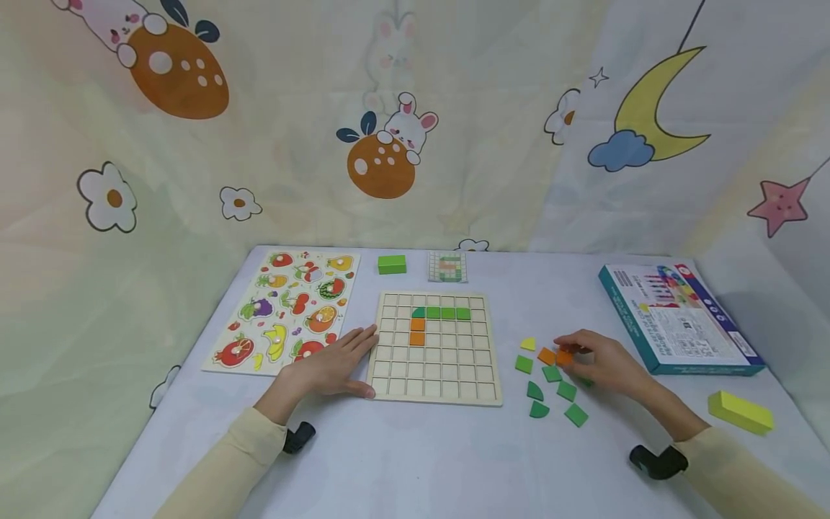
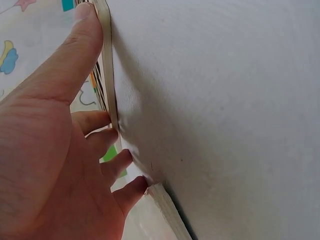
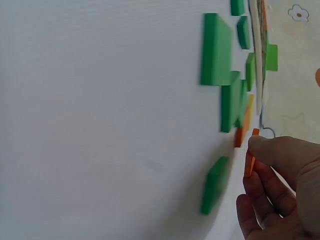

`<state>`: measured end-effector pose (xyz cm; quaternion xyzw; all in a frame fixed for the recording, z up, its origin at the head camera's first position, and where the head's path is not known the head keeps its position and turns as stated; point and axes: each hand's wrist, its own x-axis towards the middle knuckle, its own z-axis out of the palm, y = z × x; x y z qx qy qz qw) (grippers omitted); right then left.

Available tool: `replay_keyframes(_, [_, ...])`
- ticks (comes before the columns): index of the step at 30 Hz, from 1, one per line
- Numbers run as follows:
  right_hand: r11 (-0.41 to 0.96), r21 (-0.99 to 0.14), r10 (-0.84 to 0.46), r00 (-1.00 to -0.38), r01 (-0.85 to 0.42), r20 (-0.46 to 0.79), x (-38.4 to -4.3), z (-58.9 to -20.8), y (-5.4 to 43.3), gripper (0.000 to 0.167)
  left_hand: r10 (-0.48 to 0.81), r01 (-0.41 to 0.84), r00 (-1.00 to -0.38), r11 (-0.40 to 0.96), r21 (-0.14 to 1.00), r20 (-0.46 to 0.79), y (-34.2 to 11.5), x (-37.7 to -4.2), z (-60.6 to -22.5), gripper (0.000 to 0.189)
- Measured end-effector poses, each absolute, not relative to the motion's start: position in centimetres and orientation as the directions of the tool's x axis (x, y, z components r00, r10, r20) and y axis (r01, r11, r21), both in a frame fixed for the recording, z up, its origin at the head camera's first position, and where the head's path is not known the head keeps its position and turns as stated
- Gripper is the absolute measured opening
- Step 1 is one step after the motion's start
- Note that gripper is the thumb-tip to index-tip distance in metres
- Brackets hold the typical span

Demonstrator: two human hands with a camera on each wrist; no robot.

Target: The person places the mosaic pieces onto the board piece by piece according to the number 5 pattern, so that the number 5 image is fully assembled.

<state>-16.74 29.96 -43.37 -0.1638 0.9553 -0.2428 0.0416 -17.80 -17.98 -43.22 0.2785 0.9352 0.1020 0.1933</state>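
Note:
A wooden grid board (image 1: 431, 367) lies mid-table, with a row of green tiles (image 1: 447, 313) near its top and two orange tiles (image 1: 417, 331) below the row's left end. My left hand (image 1: 333, 364) rests at the board's left edge, fingers extended and thumb at its lower corner; in the left wrist view the thumb (image 2: 82, 55) touches the board's side. Over the loose pieces on the right, my right hand (image 1: 603, 360) pinches an orange square tile (image 3: 251, 155) between thumb and fingers. Another orange tile (image 1: 547, 356), a yellow piece (image 1: 528, 344) and several green pieces (image 1: 567, 391) lie beside it.
A fruit puzzle board (image 1: 259, 339) lies left of the grid board. Behind stand a green block (image 1: 392, 264) and a pattern card (image 1: 447, 267). On the right are a flat box (image 1: 687, 317) and a yellow block (image 1: 741, 412). A printed cloth (image 1: 292, 144) hangs behind the table.

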Motion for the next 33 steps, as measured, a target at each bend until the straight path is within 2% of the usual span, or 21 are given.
replay_keyframes(8, [0.796,-0.503,-0.386,-0.922,-0.338,0.010,-19.2,-42.1,24.8,0.041,0.547,0.465,-0.776,0.832,0.303,-0.314,-18.2,-17.7,-43.3,0.101])
replay_keyframes(16, [0.696,-0.549,-0.544,-0.839,-0.462,0.016,-21.1,-41.7,17.5,0.042,0.557,0.475,-0.774,0.825,0.306,-0.302,-18.2,-17.7,-43.5,0.101])
replay_keyframes(21, [0.668,-0.533,-0.599,-0.800,-0.520,0.031,-22.0,-41.8,13.8,0.041,0.569,0.485,-0.768,0.817,0.313,-0.294,-18.2,-17.7,-43.5,0.101])
replay_keyframes(33, [0.655,-0.539,-0.624,-0.781,-0.529,0.008,-22.9,-43.0,10.4,0.035,0.553,0.474,-0.780,0.827,0.302,-0.291,-18.1,-17.7,-43.5,0.100])
